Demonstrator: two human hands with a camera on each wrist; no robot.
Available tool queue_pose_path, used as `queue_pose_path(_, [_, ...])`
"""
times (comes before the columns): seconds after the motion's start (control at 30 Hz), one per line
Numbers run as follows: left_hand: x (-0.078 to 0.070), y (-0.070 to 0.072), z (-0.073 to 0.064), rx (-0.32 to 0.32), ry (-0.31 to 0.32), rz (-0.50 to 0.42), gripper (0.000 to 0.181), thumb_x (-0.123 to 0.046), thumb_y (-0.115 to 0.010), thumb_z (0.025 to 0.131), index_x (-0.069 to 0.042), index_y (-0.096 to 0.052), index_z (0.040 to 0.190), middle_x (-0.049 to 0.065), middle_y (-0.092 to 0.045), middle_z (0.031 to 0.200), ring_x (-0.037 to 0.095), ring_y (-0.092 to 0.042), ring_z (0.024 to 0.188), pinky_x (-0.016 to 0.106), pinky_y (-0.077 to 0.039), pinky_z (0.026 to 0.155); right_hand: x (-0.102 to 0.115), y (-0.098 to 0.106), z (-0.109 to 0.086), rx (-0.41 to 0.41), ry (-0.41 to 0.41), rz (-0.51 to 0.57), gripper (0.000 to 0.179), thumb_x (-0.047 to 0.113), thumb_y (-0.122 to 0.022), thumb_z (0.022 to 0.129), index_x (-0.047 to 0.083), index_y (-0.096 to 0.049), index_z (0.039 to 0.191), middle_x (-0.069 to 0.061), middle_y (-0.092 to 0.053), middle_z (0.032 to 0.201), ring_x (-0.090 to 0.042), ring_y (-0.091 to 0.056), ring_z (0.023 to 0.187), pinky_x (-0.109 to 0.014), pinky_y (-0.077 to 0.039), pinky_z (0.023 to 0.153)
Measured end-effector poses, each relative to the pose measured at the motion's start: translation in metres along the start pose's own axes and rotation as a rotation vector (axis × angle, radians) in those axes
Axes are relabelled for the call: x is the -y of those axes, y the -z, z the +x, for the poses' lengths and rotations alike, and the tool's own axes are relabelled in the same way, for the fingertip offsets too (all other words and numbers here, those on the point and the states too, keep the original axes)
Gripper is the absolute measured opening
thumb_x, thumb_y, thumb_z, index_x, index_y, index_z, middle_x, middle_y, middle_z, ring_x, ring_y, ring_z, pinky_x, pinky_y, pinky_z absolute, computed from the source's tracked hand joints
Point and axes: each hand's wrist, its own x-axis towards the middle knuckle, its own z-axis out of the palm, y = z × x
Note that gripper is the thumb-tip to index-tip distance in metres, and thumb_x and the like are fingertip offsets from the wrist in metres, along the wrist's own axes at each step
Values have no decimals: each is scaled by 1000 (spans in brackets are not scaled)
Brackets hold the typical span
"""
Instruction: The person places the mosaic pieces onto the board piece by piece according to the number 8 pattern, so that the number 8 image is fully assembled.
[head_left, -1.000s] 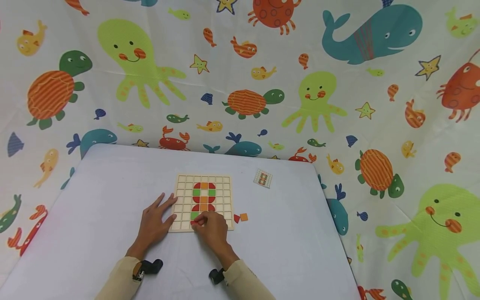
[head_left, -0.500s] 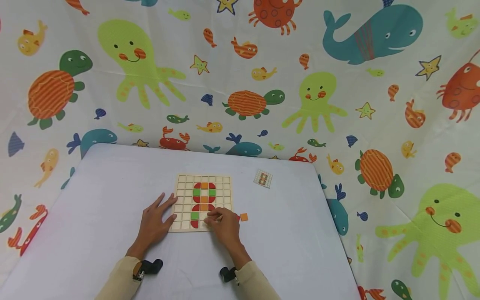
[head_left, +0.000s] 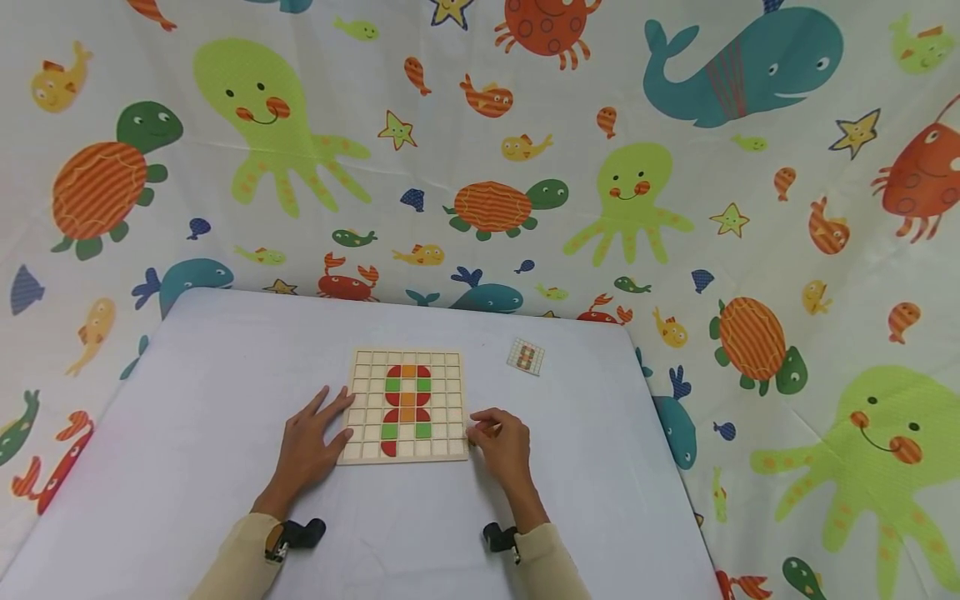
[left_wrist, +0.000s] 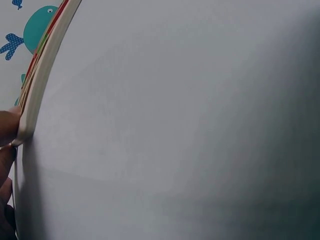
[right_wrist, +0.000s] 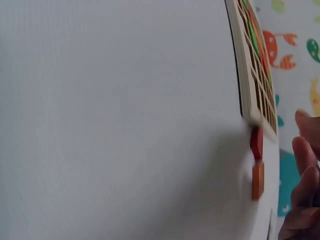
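A square wooden grid board (head_left: 448, 383) lies on the table, several red, green and orange tiles set in its cells. My left hand (head_left: 306, 446) rests at its left edge with fingers spread; the left wrist view has fingertips (left_wrist: 9, 127) right at the board's corner (left_wrist: 26, 122). Just off the board's right edge, my right hand (head_left: 504, 446) hovers with loosely bent fingers. Below it in the right wrist view lie a red tile (right_wrist: 256, 143), close to the board, and an orange square tile (right_wrist: 258, 181). Nothing shows between those fingers (right_wrist: 306, 150). The head view hides both loose tiles behind this hand.
A small card (head_left: 527, 357) printed with a coloured grid pattern lies behind the board to the right. White cloth covers the table (head_left: 225, 375). A curtain (head_left: 480, 125) with sea animals hangs along the far edge.
My right hand has moved right, off the board to the loose tiles. A second green tile now shows in the row where that hand was. The left hand stays put.
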Motion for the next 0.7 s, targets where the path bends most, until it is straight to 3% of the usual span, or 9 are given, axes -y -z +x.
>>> queue_pose_path(0.33, [-1, 2, 0, -2, -3, 4, 60, -10, -75, 93, -9, -58, 151, 18, -52, 161, 50, -33, 156, 73, -28, 114, -18, 20, 6, 22, -98, -198, 25, 8, -91, 80, 19, -84, 102, 2, -72, 86, -15, -57, 81, -30, -38, 66])
queue_pose_path(0.7, [-1, 0, -1, -6, -6, -2, 61, -10, -75, 93, -10, -58, 152, 18, -52, 161, 49, -33, 157, 72, -27, 115, -22, 21, 4, 40, -111, -194, 26, 6, -89, 82, 19, -83, 103, 3, -69, 83, -16, -58, 81, -30, -40, 65])
